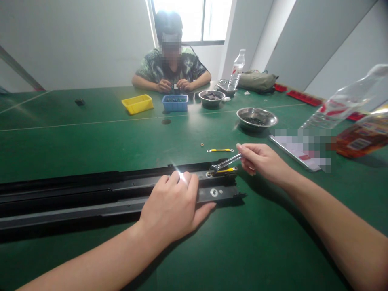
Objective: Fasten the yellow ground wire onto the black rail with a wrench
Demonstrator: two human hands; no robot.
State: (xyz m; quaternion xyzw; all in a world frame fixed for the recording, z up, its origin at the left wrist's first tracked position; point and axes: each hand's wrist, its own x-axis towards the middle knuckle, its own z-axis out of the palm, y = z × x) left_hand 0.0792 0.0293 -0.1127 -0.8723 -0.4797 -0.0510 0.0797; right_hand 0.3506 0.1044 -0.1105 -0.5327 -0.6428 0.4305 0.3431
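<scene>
My left hand [172, 202] is wrapped over the right end of a long black metal rail [121, 209], its thumb along the near edge. Between the thumb and fingers of my right hand [257, 159] is a silver wrench [228, 161]. The wrench head sits at a fastener near the rail's end, where a yellow cable [227, 170] with a ring lug is attached. Just beyond the rail, a second yellow cable [221, 150] lies loose on the green table. A small brass-coloured nut or washer [202, 144] lies to its left.
A steel bowl [257, 117] of small dark parts stands beyond my right hand. Farther back are a yellow bin [138, 104], a blue bin [175, 103] and another bowl [211, 98]. Bottles [342, 99] stand at the right. A person [171, 68] sits opposite, handling something small.
</scene>
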